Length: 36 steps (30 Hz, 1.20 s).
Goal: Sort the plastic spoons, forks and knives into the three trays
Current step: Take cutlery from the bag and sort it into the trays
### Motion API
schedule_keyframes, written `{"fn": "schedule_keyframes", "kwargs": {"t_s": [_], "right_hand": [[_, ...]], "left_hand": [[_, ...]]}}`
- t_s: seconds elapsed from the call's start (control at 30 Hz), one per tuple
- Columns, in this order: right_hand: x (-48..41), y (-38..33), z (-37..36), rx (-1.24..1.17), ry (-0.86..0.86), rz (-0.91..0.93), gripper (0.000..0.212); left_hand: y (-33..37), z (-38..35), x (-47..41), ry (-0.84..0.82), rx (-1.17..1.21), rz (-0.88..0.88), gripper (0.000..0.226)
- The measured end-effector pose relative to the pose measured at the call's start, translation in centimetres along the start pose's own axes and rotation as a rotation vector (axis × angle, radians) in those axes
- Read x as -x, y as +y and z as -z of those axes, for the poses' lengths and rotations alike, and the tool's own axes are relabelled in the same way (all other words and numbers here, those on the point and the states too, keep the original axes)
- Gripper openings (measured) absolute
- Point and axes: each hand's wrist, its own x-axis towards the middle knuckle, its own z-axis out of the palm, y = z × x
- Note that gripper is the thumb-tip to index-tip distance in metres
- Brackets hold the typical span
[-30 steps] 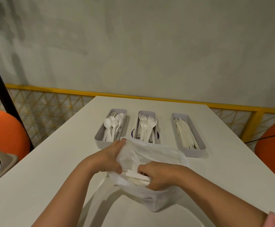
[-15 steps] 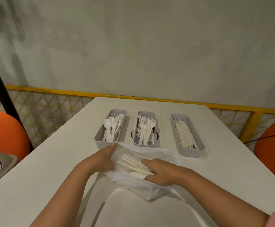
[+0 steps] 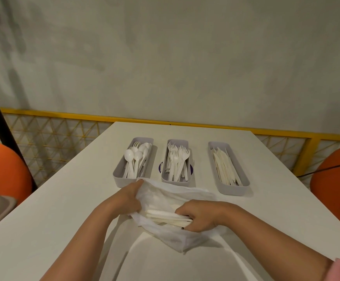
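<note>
Now, left tray (image 3: 122, 181): spoons (image 3: 129, 155), one fork (image 3: 137, 144)
Middle tray (image 3: 177, 140): forks (image 3: 177, 159)
Right tray (image 3: 232, 190): knives (image 3: 226, 167)
Bag (image 3: 175, 234), lower centre: loose cutlery (image 3: 165, 217)
Left hand (image 3: 124, 199): gripping bag rim
Right hand (image 3: 201, 216): clutching cutlery inside bag
Table (image 3: 63, 209): white, grey wall (image 3: 165, 57) behind

Grey trays (image 3: 232, 191), white cutlery (image 3: 173, 165), translucent white bag (image 3: 166, 196), white table (image 3: 53, 216), yellow lattice railing (image 3: 49, 138), orange chairs (image 3: 335, 175)

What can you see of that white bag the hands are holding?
The plastic bag is thin, white, slightly see-through and crumpled. It lies on the white table, on the near side of the three grey trays, with its mouth held open. The left hand grips its left edge; the right hand reaches inside, curled round a bundle of white cutlery.
</note>
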Motion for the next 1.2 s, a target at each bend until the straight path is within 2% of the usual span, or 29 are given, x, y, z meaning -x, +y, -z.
{"fn": "schedule_keyframes", "kwargs": {"t_s": [0.07,0.17,0.3,0.37,0.47,0.57,0.67,0.73,0.9,1.0,1.13,1.2], "right_hand": [[0.1,0.5,-0.1,-0.014,0.020,-0.031,0.033],[0.3,1.1,0.1,-0.045,0.086,-0.083,0.034],[0.4,1.9,0.3,-0.255,0.289,-0.106,0.012],[0.3,2.1,0.2,-0.400,0.391,-0.103,0.024],[0.3,2.0,0.4,-0.653,0.574,-0.048,0.012],[0.0,2.1,0.5,-0.718,0.740,-0.063,0.005],[-0.3,2.3,0.3,-0.705,0.877,-0.161,0.016],[-0.4,2.4,0.5,-0.779,0.943,-0.215,0.017],[-0.4,2.5,0.8,-0.943,0.978,-0.270,0.024],[-0.4,2.2,0.7,-0.942,0.985,-0.268,0.023],[-0.5,1.2,0.6,-0.945,0.950,-0.213,0.016],[-0.6,0.9,0.9,-0.898,0.953,-0.211,0.019]], "left_hand": [[-0.2,0.2,0.1,-0.002,0.008,-0.013,0.078],[-0.1,0.6,0.5,-0.016,0.001,-0.047,0.069],[0.0,0.5,0.7,-0.033,-0.085,-0.046,0.070],[0.0,0.3,0.9,-0.031,-0.144,-0.057,0.069],[0.0,0.0,1.0,-0.027,-0.215,-0.083,0.068],[-0.2,-0.2,0.9,-0.046,-0.274,-0.094,0.069],[-0.3,-0.4,0.9,-0.059,-0.319,-0.119,0.068],[-0.3,-0.4,0.9,-0.070,-0.356,-0.123,0.066],[-0.1,0.1,1.4,-0.087,-0.440,-0.096,0.063],[0.8,0.2,1.9,0.031,-0.490,-0.127,0.064],[2.4,-0.8,1.8,0.298,-0.337,-0.365,0.042],[3.2,-2.1,1.6,0.261,-0.255,-0.490,0.046]]}}
